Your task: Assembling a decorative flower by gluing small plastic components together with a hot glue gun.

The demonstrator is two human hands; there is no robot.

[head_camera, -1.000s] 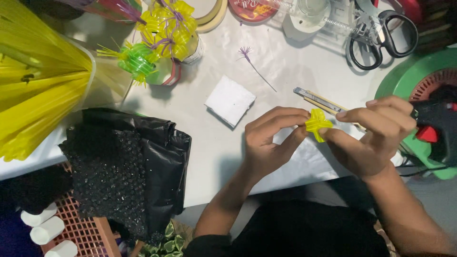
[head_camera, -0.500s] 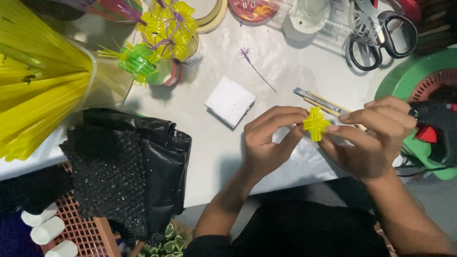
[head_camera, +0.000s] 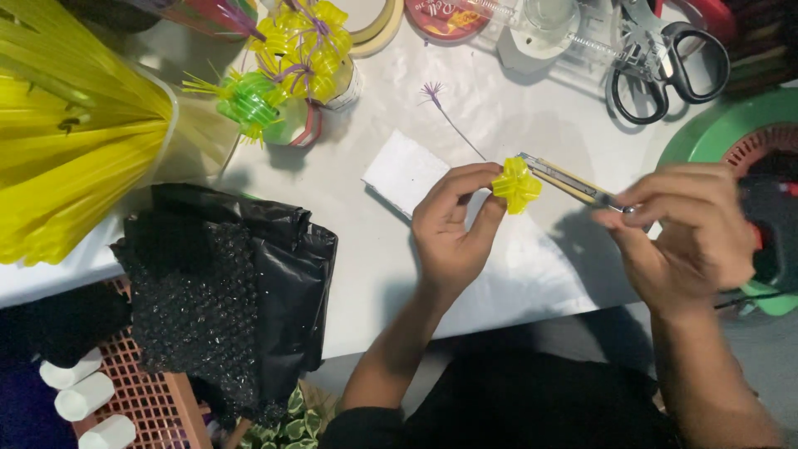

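Now left hand (head_camera: 449,226) raised, fingertips pinching yellow ribbon flower (head_camera: 516,185); right hand (head_camera: 690,237) pinches utility knife (head_camera: 569,180) at its near end. Bare white table (head_camera: 515,274) lies between wrists.

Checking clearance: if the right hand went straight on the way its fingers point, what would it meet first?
Probably the utility knife: the right hand points left, fingertips at its near end. Beyond lies the yellow flower in the left hand. Depth is unclear.
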